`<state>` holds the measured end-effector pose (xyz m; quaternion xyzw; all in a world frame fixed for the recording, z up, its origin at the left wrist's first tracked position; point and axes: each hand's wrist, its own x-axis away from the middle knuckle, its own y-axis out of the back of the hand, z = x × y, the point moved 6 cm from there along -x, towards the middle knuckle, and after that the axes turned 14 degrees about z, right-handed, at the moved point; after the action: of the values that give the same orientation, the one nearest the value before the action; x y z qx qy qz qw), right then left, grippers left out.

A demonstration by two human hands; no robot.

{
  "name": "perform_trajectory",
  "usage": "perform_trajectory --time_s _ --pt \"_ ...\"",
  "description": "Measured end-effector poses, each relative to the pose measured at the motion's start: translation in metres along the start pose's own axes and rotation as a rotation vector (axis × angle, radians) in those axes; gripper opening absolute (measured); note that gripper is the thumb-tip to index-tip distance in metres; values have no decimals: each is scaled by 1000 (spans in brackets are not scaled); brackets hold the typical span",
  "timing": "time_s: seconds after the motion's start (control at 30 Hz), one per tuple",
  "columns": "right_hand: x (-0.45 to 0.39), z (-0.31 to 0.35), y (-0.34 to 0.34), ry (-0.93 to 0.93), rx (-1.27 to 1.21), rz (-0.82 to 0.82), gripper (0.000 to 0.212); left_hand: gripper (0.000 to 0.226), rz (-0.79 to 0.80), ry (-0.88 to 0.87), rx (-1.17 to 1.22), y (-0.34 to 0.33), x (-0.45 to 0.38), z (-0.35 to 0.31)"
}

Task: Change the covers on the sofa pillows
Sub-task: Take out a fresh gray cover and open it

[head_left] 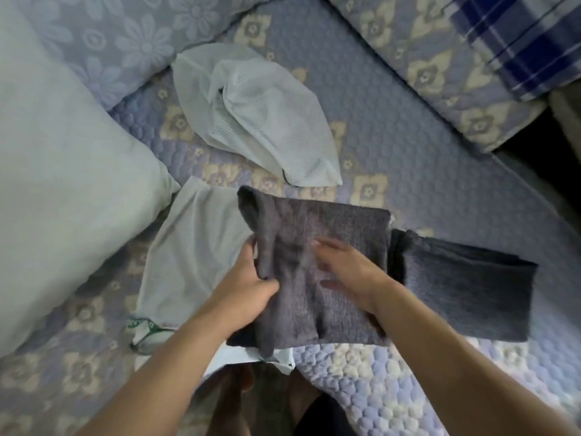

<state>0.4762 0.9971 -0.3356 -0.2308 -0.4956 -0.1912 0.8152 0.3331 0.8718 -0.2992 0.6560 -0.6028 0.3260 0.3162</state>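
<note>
A folded grey knitted pillow cover [342, 225] lies on the quilted seat in front of me. My left hand [248, 291] pinches its left edge, thumb on top of the fabric. On the cover's top my right hand [345, 272] rests with fingers spread and nearly straight. A second, darker grey folded cover [465, 291] lies just to the right. Under and left of the grey cover lies a flat pale green cover [188, 256]. A bare pale green pillow [63, 171] leans at the left.
A crumpled white mesh cover [261, 121] lies further back on the blue floral quilted seat [424, 171]. Back cushions [440, 70] in the same quilt run along the top, with a blue plaid cloth [518, 42] at the top right. My bare feet [239, 401] show below.
</note>
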Motion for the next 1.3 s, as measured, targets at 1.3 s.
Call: perform_trajectory --time_s 1.3 --pt "43 -55 102 102 -549 -147 40 40 83 295 702 -131 -43 11"
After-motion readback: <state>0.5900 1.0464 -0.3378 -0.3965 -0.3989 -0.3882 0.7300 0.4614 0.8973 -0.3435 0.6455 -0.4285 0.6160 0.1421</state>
